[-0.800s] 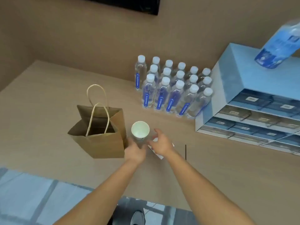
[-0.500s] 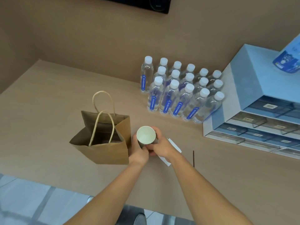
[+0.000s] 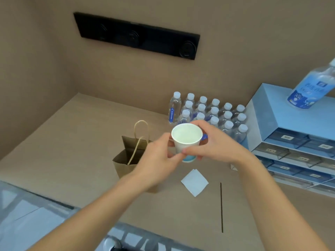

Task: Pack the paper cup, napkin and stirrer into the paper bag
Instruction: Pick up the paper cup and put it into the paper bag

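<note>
A white paper cup with a blue base is held upright in the air between both hands. My left hand grips its left side and my right hand wraps its right side. Just left of the cup and below it, the brown paper bag stands open on the counter with its twine handles up; my left hand covers its right part. A white folded napkin lies flat on the counter below the cup. Right of the napkin lies the thin dark stirrer, pointing towards me.
Several small water bottles stand in a block behind the cup. A light blue drawer unit fills the right side, with a large bottle on top. A black panel is on the back wall. The counter's front edge runs low left.
Both hands closed on the cup and lifted it off the counter. The napkin, partly covered by my right hand before, now lies in plain view.
</note>
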A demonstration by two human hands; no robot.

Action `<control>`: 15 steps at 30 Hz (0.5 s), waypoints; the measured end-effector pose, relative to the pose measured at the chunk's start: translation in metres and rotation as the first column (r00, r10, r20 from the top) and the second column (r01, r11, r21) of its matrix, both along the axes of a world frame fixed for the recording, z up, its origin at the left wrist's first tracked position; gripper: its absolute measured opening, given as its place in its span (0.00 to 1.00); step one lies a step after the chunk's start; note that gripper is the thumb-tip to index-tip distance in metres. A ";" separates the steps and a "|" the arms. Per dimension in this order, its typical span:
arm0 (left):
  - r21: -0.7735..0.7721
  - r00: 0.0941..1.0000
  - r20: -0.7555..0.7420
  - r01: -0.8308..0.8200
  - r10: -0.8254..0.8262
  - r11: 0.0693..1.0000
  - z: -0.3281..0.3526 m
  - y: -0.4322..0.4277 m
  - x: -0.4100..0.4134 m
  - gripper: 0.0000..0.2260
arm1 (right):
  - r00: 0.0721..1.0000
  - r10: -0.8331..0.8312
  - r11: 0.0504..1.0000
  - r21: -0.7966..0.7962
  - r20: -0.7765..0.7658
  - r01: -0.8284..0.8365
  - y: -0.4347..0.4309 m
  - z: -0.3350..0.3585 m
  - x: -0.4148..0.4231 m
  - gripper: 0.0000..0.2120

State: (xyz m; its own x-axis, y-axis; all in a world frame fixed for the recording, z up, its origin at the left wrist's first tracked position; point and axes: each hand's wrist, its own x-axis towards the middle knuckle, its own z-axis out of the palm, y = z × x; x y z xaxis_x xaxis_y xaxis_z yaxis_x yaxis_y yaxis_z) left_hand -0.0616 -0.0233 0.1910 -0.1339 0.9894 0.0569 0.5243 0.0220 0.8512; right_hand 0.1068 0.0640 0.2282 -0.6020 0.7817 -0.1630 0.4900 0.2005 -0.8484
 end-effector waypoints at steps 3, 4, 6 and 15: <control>0.023 0.999 -0.044 0.030 -0.029 0.999 0.030 -0.007 -0.034 0.15 | 0.999 0.042 0.996 0.074 0.008 -0.043 -0.003 0.025 -0.025 0.25; 0.018 0.998 -0.048 0.046 -0.045 0.999 0.035 -0.008 -0.046 0.16 | 0.998 0.054 0.995 0.087 0.020 -0.056 -0.005 0.029 -0.033 0.24; 0.048 1.000 -0.021 0.018 -0.017 0.999 0.037 -0.011 -0.067 0.20 | 0.997 0.062 0.993 0.098 0.036 -0.065 -0.008 0.032 -0.049 0.23; -0.068 0.933 -0.324 0.139 -0.154 0.988 -0.022 -0.029 -0.113 0.23 | 0.998 0.012 0.992 0.126 0.059 -0.019 -0.008 0.048 -0.106 0.22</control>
State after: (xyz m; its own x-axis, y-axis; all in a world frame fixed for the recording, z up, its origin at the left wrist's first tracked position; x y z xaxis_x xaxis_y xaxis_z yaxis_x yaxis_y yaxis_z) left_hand -0.1750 -0.0520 0.1693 0.0312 0.9991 0.0297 0.7742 -0.0429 0.6315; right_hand 0.0006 0.0560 0.2757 -0.6068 0.7888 -0.0985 0.5338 0.3125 -0.7857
